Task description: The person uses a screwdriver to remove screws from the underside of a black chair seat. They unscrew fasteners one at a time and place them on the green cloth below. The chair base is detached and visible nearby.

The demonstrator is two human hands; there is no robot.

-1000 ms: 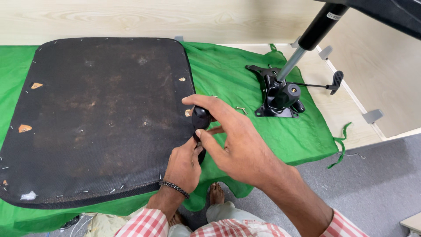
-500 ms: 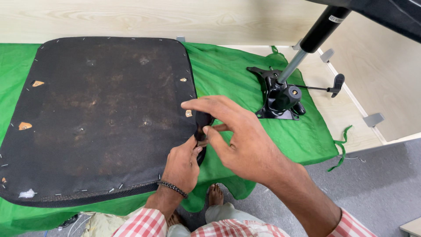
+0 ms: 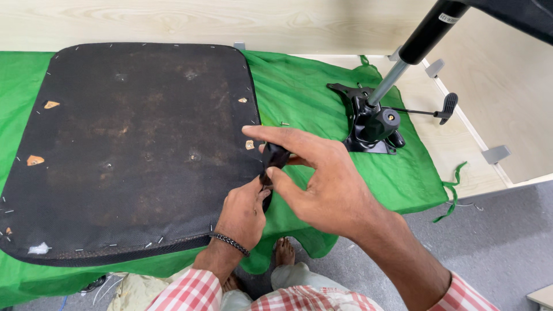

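A large black seat pad lies underside up on a green cloth, its fabric stapled around the edge. At its right edge my right hand pinches a small black knob between thumb and fingers. Just below it, my left hand grips the lower part of the same black piece, against the pad's edge. A dark bead bracelet circles my left wrist.
A black chair mechanism plate with a lever and a gas cylinder stands on the cloth at the right. A small screw lies near the pad. Light wooden boards border the table; grey floor lies below.
My hands have stayed at the pad's right edge; the right fingers have shifted slightly around the knob, as in turning it.
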